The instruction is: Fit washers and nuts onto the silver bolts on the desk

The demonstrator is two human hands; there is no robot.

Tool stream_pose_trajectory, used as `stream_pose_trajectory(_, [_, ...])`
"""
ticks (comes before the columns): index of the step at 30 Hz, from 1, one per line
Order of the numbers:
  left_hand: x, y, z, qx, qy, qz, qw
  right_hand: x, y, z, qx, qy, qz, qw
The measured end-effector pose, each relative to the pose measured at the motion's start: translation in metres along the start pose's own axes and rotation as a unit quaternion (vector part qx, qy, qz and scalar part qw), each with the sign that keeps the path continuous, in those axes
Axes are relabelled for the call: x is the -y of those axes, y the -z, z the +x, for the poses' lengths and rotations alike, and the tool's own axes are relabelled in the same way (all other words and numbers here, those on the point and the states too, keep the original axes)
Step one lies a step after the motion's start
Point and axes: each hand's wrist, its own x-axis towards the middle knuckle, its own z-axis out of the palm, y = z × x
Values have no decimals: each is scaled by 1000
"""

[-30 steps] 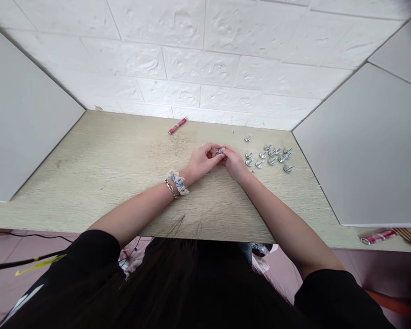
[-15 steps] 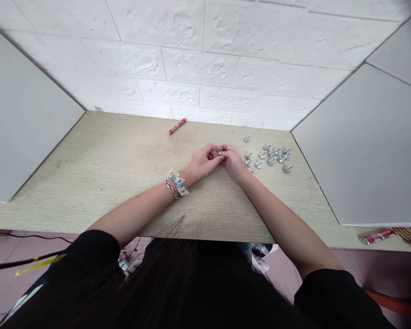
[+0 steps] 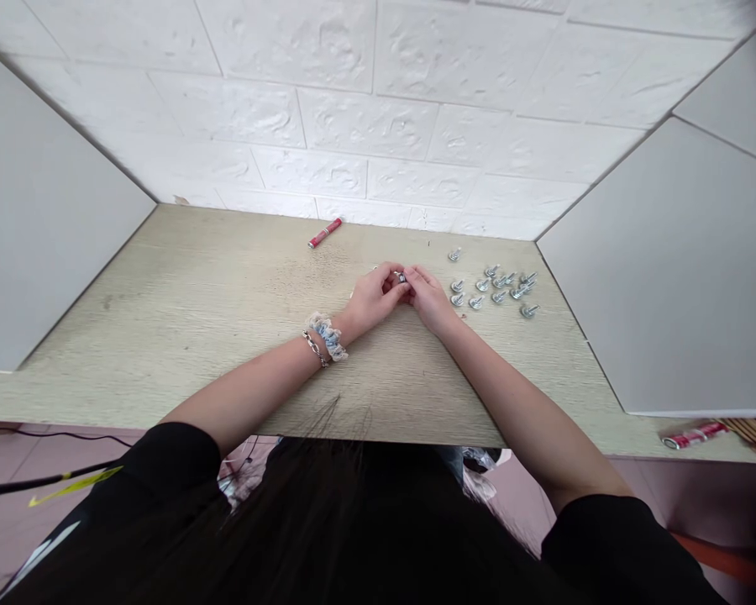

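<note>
Sleeves: our black short sleeves (image 3: 182, 458), far behind the grip.
Wrist: blue-white frilly scrunchie (image 3: 328, 334), silver chain bracelet (image 3: 313, 345), just behind the grip of our left hand (image 3: 375, 298).
Hair: our long dark hair (image 3: 328, 512).

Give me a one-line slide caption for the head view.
The left hand and right hand together pinch a small silver metal fastener over a pale wooden desk, more silver fasteners scattered at right.

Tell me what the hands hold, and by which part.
A small metal piece, pinched between the left hand and right hand; which part cannot be told.
</note>
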Motion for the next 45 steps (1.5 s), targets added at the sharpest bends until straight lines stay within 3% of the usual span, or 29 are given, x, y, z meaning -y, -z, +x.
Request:
stream_pose_trajectory(9, [1,0,1,-2,-9,30,1000,-4,5,4,25,-10,-6,1000])
stream_pose_trajectory(18, [4,-1,2,14,-1,26,1000,9,-2,-2,8,-26,1,1000])
stream_pose_trajectory(29, [6,-3,2,16,-18,26,999,7,-3,-2,0,-26,-7,1000])
stream_pose_trajectory(45, [9,-3,3,19,-3,33,999,9,-5,-6,5,18,-145,989])
